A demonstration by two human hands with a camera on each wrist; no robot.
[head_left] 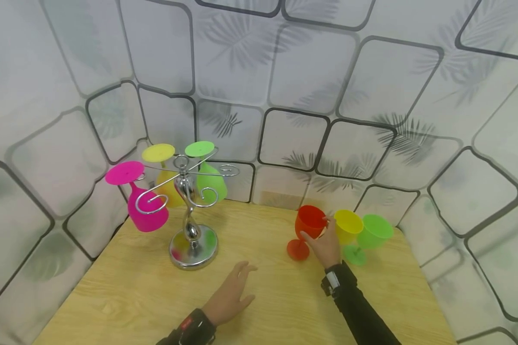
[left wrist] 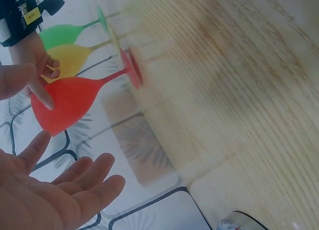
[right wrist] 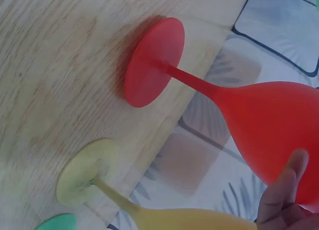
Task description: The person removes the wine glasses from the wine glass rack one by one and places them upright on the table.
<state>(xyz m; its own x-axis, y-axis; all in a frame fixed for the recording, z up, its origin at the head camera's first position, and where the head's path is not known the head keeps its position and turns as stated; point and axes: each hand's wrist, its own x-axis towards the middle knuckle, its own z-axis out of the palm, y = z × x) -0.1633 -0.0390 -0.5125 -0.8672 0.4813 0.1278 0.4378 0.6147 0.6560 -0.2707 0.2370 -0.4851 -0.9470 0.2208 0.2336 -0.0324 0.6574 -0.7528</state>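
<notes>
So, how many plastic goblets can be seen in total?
6. Three hang upside down on the rack: pink, yellow, green. Three stand on the table: red, yellow, green.

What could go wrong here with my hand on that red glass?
The right hand grips the red glass by its bowl, close against the yellow glass; lifting it could knock that one into the green glass. The grip is up at the rim, so the glass might tip or slip.
</notes>
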